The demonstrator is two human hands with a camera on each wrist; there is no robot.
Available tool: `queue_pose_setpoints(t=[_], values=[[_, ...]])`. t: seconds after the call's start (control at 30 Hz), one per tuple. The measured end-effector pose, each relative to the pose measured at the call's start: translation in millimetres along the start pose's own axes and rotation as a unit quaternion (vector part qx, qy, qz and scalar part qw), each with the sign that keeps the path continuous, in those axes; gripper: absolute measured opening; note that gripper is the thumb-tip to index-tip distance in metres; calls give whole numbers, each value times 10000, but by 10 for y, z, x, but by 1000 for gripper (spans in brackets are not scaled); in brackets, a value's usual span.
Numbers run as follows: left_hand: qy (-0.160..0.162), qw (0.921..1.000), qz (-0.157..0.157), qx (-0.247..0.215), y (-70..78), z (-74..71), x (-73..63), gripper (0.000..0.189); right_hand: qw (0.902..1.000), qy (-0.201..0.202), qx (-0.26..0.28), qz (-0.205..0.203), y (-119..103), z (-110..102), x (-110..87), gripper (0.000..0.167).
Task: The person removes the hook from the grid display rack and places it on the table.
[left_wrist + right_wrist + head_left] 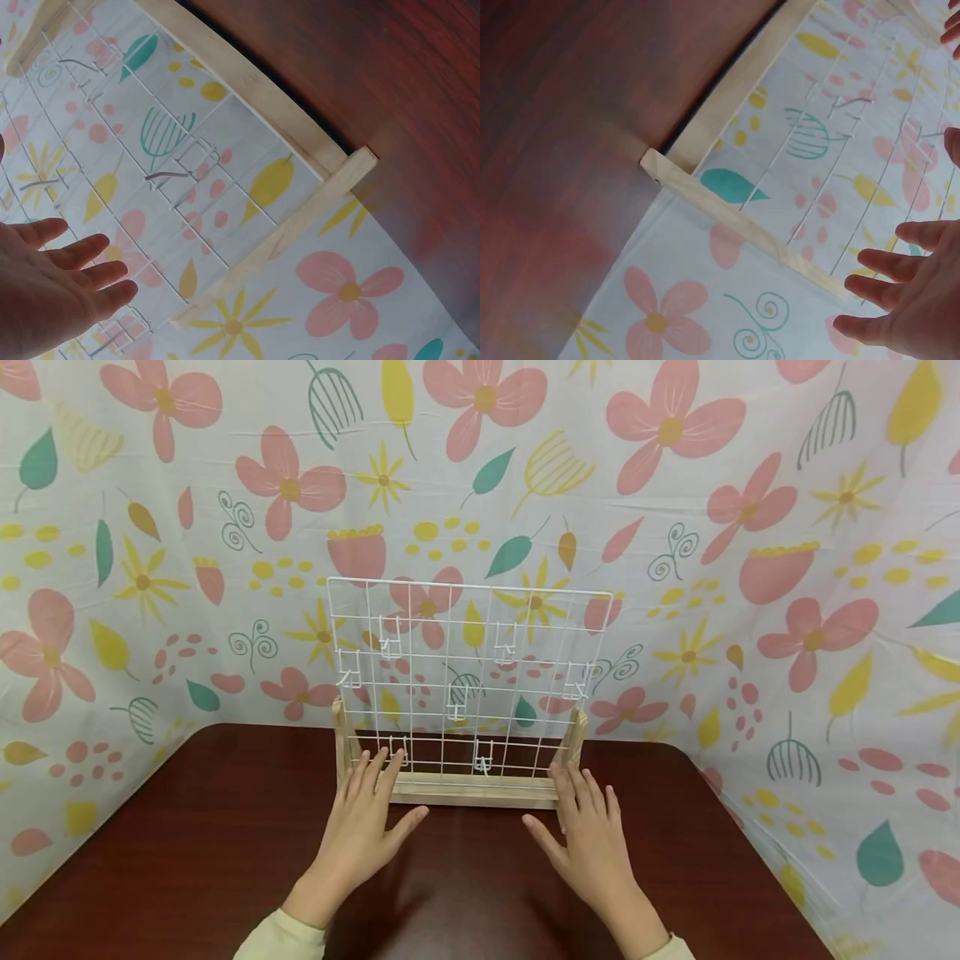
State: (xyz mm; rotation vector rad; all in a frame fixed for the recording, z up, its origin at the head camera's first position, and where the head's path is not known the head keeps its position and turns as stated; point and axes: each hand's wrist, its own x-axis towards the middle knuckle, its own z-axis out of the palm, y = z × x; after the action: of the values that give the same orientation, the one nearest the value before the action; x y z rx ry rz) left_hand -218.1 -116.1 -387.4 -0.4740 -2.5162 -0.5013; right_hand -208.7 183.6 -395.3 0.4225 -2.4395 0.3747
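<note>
A white wire grid rack (429,699) stands upright in a pale wooden base (472,789) on the dark table. Several small white hooks, one of them a low hook (483,763), hang on its wires. My left hand (362,827) is held before the rack's lower left corner, fingers spread and nearly straight. Opposite it, my right hand (588,839) hovers by the lower right corner, its fingers also extended. Neither hand holds anything. In the left wrist view the fingers (79,255) overlap the grid; the right wrist view shows fingers (889,281) beside a wooden side post (742,229).
The dark reddish-brown table (465,893) has rounded far corners. A white cloth (420,485) printed with pink flowers and leaves hangs behind the rack and along both sides of the table.
</note>
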Motion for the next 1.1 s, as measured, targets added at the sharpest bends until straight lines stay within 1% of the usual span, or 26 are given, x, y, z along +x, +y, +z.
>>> queue_pose_setpoints(t=[0.13, 0.4, 0.6, 0.83, 0.97, 1.1], values=[[107, 9999, 4, -84, -30, -21, 9, 77, 9998, 197, 62, -28, 34, -23, 43, 77], [410, 9989, 22, -246, -81, -44, 8, 75, 9999, 122, 49, 112, 95, -123, 109, 73], [491, 9983, 81, -301, -129, -73, 14, 73, 9990, 432, 93, 67, 148, -172, 166, 70], [587, 9978, 180, -258, -202, -112, 26, 71, 9965, 797, 189, -168, 225, -225, 244, 67], [795, 9960, 298, -281, -239, -138, 56, 69, 9954, 911, 202, -233, 263, -277, 294, 67], [990, 9939, 368, -301, -270, -170, 84, 67, 9948, 964, 251, -208, 292, -321, 345, 66]])
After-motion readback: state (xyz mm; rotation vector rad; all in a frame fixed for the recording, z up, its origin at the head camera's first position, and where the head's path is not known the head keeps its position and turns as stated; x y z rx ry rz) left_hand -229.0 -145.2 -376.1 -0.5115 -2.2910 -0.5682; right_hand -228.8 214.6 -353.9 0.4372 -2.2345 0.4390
